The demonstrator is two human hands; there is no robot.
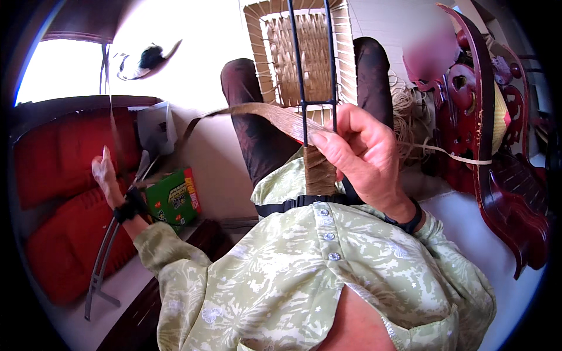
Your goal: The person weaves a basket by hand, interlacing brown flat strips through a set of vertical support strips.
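Observation:
My right hand [363, 158] pinches a flat tan strip [275, 116] against a black metal frame [304, 103], whose lower part is wrapped in similar strip [319, 172]. The strip arcs away toward the left. Beyond, a woven tan rectangular piece [301, 55] with lacing round its edge lies between my dark-trousered knees, behind the frame's bars. My left hand [105, 175] is raised at the left, one finger stretched upward, near a thin hanging strand; I see nothing clearly held in it.
Red cushions [64, 158] lie at the left with curved grey metal bars [98, 263] and a green box [170, 199]. A carved dark red wooden chair [486, 193] stands at the right, beside coiled tan cord [403, 108].

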